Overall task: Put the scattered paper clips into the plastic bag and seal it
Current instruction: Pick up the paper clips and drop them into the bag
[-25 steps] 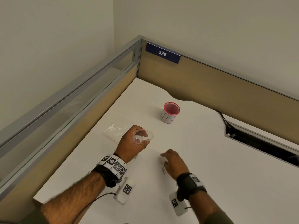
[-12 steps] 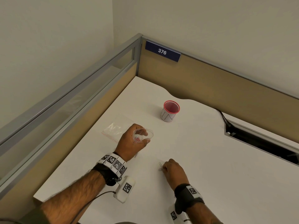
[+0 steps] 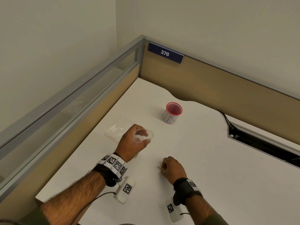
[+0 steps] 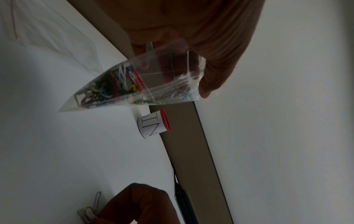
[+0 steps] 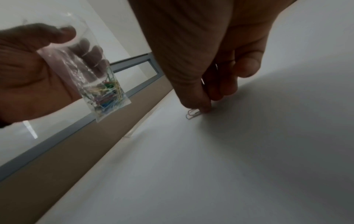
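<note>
- Clear plastic bag (image 3: 142, 137) sits in the left hand (image 3: 129, 143), fingers curled round its upper part and its mouth held open toward the ceiling, just as half a second ago — bag and hand have barely shifted above the white bench (image 3: 203, 159).
- Coloured paper clips (image 4: 116, 84) lie bunched in the bag's bottom corner, which hangs down clear of the bench; the bag's long axis runs mouth-up, corner-down.
- Right hand (image 3: 173, 169) was spread flat a second ago; now its fingers are curled and pinch silver paper clips (image 3: 159, 165) at the bench surface, near the person and to the right of the bag.
- Those silver clips stick out to the left of the fingertips (image 5: 205, 108), lying flat.
- Second clear bag (image 3: 116, 129) lies flat beyond the left hand.
- Red-rimmed cup (image 3: 172, 112) stands upright farther back, with black letters on its white wrap — "IN" can be made out.
- Blue plate (image 3: 165, 53) on the partition reads "376".
</note>
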### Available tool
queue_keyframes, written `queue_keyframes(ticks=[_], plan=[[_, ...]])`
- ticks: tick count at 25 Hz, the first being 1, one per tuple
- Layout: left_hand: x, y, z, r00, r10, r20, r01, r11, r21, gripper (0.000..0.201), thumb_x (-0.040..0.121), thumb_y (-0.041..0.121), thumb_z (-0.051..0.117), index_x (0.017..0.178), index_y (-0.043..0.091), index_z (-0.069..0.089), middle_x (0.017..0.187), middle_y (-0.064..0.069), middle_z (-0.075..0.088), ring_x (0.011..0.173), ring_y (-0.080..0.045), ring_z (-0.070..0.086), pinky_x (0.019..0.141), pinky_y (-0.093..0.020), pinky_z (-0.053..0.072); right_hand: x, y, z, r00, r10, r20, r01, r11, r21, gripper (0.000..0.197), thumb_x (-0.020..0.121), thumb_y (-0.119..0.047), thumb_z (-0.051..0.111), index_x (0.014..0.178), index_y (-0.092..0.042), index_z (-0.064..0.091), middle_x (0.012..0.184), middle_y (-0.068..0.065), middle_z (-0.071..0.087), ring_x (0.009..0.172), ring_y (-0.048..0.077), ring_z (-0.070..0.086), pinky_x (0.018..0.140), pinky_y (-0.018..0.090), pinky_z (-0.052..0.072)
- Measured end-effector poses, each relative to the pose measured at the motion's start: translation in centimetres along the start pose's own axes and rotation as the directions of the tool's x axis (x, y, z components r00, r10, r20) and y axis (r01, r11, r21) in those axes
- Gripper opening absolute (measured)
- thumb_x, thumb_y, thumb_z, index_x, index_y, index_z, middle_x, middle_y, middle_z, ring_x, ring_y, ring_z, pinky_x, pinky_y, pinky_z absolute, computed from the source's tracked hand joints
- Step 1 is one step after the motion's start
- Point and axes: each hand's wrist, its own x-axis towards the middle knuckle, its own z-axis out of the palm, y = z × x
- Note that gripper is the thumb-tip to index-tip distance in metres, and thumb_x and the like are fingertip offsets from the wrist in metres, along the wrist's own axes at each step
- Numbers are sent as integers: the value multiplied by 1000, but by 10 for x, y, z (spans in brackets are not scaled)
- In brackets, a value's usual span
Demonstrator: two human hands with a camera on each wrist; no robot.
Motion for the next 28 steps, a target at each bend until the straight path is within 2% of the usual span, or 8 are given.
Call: queue_keyframes(ticks=[4, 8, 14, 17, 19, 22, 24, 28], plan=[[0, -3, -1, 1000, 7, -3, -7, 1000, -6, 31, 77, 13, 80, 101, 15, 60, 101, 2, 70, 106, -13, 64, 93, -29, 53, -5, -11, -31, 991, -44, -122, 66, 982, 178, 9, 81, -18, 61, 74, -19, 56, 82, 0, 58, 71, 16, 52, 58, 16, 36], [-1, -7, 2, 1000, -6, 5, 6, 1000, 4, 32, 77, 13, 81, 101, 16, 60, 101, 3, 70, 105, -10, 65, 91, -26, 53, -16, -42, -85, 926, -135, -352, 245, 925, 290, 9, 81, -14, 67, 76, -17, 60, 77, -1, 59, 67, 13, 52, 62, 25, 47], [-1, -2, 9, 999, 11, 34, -12, 999, 47, 33, 80, 15, 80, 104, 19, 58, 102, 4, 70, 104, -9, 65, 87, -21, 53, -24, -89, -125, 820, -374, -433, 414, 910, -3, 3, 86, -23, 61, 84, -21, 59, 82, -7, 54, 69, 9, 51, 61, 23, 49], [-3, -1, 9, 999, 14, 48, -17, 998, 56, 35, 81, 13, 80, 107, 19, 57, 102, 5, 68, 100, -8, 66, 85, -22, 53, -21, -101, -122, 815, -444, -373, 432, 894, -120, 7, 89, -26, 58, 90, -20, 62, 88, -4, 56, 77, 13, 53, 65, 30, 52], [-4, -1, 8, 999, 19, 46, -21, 999, 49, 36, 80, 14, 80, 108, 16, 58, 101, 0, 68, 98, -15, 67, 84, -27, 55, -22, -100, -118, 813, -452, -368, 451, 888, -94, 11, 90, -28, 58, 96, -20, 64, 91, -4, 57, 78, 12, 54, 66, 26, 51], [-5, -4, 3, 1000, 19, 23, -19, 1000, 15, 32, 79, 12, 80, 103, 17, 59, 102, 2, 70, 103, -15, 66, 89, -27, 54, -17, -86, -114, 797, -372, -475, 434, 901, 23, 9, 90, -25, 60, 95, -20, 65, 88, -7, 57, 72, 7, 53, 65, 19, 47], [-4, -7, -1, 1000, 13, 9, -12, 1000, -20, 31, 77, 12, 80, 100, 18, 59, 101, 3, 70, 105, -13, 65, 91, -27, 53, -5, -65, -105, 839, -240, -489, 332, 937, 110, 7, 89, -22, 61, 93, -18, 66, 86, -5, 58, 72, 8, 54, 66, 20, 47], [-3, -9, -3, 1000, 10, 5, -10, 998, -61, 32, 74, 16, 78, 100, 17, 60, 98, 5, 70, 104, -12, 65, 88, -26, 52, 16, -19, -55, 980, 105, -168, -76, 983, 170, 8, 84, -23, 66, 80, -16, 64, 89, 4, 65, 78, 19, 60, 70, 30, 50]])
